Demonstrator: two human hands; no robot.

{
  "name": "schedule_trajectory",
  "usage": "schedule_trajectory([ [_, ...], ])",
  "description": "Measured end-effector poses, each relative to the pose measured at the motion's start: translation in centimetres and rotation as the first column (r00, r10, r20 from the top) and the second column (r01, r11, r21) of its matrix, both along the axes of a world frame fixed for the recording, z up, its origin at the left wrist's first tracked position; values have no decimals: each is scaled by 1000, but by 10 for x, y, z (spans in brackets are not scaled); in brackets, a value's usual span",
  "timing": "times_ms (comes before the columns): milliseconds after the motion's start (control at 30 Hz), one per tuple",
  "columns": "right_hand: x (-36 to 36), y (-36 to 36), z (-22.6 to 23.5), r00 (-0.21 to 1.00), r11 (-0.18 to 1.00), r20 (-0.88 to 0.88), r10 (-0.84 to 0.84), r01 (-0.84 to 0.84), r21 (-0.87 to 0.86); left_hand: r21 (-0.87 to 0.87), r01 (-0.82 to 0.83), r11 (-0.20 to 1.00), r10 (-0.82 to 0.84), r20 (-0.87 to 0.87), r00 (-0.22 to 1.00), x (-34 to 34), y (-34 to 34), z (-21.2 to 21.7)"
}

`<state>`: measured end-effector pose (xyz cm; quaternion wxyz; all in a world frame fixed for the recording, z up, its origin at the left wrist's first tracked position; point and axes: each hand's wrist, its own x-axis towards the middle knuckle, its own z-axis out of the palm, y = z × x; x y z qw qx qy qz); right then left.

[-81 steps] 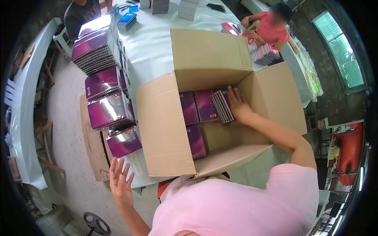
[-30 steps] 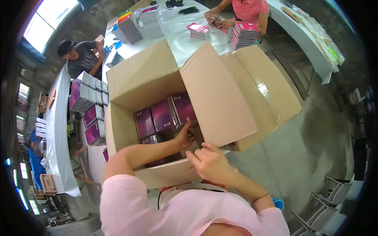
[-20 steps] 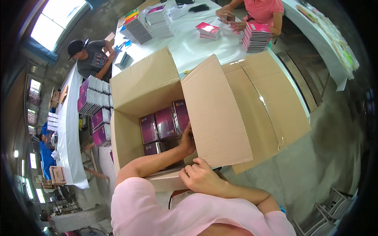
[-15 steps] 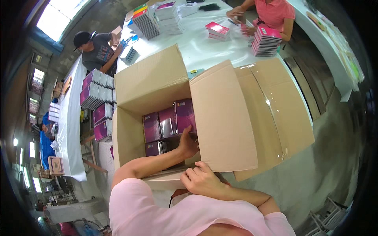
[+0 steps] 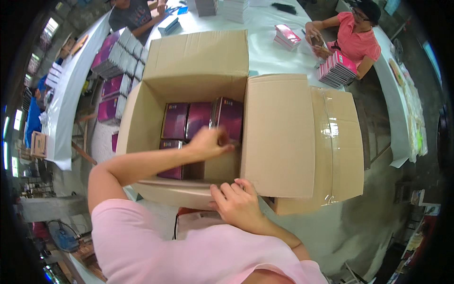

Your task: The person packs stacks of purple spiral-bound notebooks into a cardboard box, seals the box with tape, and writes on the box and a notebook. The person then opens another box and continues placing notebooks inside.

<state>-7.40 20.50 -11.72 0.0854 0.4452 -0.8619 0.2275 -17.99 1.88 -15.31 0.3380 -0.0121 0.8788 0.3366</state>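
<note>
An open cardboard box (image 5: 189, 86) stands in front of me with stacks of purple spiral notebooks (image 5: 176, 121) inside. Three stacks line its far side and another stack is at the near left; brown cardboard shows at the near right. My left hand (image 5: 209, 143) is over the box's middle, by the near end of the far right stack. Its fingers are bent but smeared by motion, and I see no notebook in them. My right hand (image 5: 238, 202) grips the box's near edge, fingers curled over the cardboard.
A taped cardboard box (image 5: 343, 142) lies to the right, partly under the open flap. Purple notebook stacks (image 5: 111, 57) stand at left. Across the white table (image 5: 257, 59), a person in pink (image 5: 355, 38) handles something beside pink notebooks (image 5: 336, 70); another person (image 5: 130, 20) works at far left.
My left hand has lifted off the far right notebook stack and moved slightly left and nearer. The right hand keeps its hold on the box edge. My view has shifted.
</note>
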Motion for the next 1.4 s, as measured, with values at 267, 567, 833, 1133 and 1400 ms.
schedule_trajectory([
  [267, 5, 0, 17, 989, 997, 139, 56, -49, -52, -667, 260, 698, -715, -667, 208, -18, -35, -77],
  [567, -46, -1, 95, 929, 927, -70, -363, 353, -125, 128, 418, 900, -173, -773, 610, 37, -9, 185],
  [833, -38, 86, 61, 916, 30, 402, -16, 402, -915, -826, 330, 457, -802, -221, 555, -15, -15, -49],
  [1133, 2, 132, 48, 917, 105, 329, -226, 358, -928, -914, 402, 53, -899, 132, 418, 12, 5, -119],
  [1400, -41, 18, 120, 966, 928, 224, -131, 199, -316, -558, 684, 469, -780, 102, 618, -12, -57, -51],
])
